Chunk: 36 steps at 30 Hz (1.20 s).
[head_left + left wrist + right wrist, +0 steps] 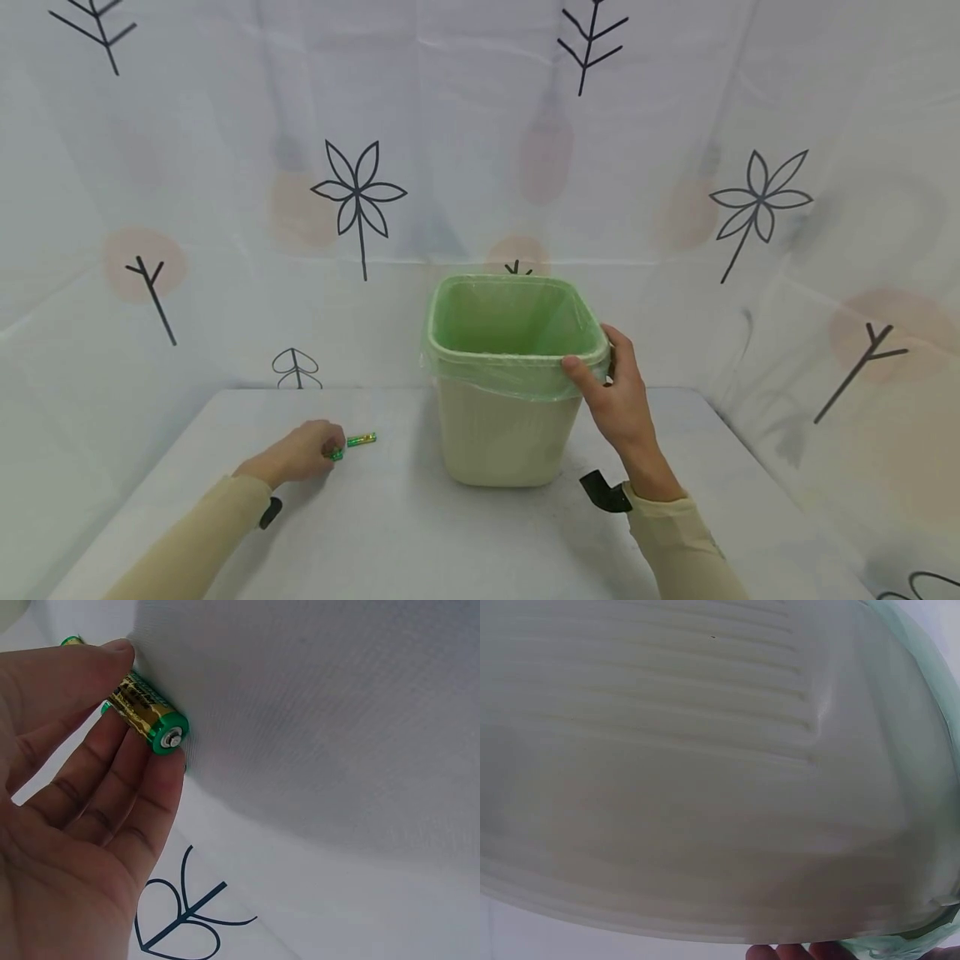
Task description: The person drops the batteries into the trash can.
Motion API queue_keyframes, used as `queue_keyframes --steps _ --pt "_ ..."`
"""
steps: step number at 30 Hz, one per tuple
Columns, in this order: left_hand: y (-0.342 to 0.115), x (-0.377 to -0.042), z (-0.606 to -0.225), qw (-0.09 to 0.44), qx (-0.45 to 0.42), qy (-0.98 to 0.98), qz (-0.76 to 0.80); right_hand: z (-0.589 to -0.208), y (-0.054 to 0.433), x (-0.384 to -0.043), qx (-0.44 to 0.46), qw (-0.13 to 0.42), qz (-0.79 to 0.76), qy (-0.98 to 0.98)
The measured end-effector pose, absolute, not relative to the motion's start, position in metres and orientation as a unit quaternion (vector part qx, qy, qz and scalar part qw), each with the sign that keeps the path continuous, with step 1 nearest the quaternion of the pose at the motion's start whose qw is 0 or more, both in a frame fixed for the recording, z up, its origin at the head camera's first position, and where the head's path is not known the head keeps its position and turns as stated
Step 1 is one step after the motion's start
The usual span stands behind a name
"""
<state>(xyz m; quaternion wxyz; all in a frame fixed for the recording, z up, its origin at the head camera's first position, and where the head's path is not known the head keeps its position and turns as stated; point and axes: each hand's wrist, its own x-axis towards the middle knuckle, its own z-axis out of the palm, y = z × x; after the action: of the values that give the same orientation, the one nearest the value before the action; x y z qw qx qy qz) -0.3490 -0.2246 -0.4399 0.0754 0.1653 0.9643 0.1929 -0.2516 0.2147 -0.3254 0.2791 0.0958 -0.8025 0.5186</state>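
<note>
Over the left part of the table, my left hand (302, 451) pinches a green and gold battery (146, 709) between thumb and fingers. Its metal tip faces the camera in the left wrist view. A second green and gold battery (362, 439) lies just beyond the fingertips. A cream wastebasket (502, 437) stands upright at the middle of the table, lined with a thin green bag (517, 381) folded over its rim. My right hand (621, 410) grips the rim at the right corner, thumb in front. Fingertips (787, 951) show below the ribbed wall in the right wrist view.
The white table (360, 533) ends at a back edge close behind the wastebasket. White cloth (465, 100) printed with dark plant drawings hangs behind it and at both sides.
</note>
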Motion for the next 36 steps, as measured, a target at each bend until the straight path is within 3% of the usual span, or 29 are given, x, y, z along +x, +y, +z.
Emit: queue_keyframes --steps 25,36 --pt "-0.224 -0.346 -0.442 0.073 0.172 0.964 0.191 -0.326 0.215 -0.251 0.091 0.277 0.522 -0.802" --pt "-0.225 -0.343 -0.424 0.061 0.197 0.963 0.176 -0.326 0.214 -0.251 0.092 0.279 0.523 -0.8"
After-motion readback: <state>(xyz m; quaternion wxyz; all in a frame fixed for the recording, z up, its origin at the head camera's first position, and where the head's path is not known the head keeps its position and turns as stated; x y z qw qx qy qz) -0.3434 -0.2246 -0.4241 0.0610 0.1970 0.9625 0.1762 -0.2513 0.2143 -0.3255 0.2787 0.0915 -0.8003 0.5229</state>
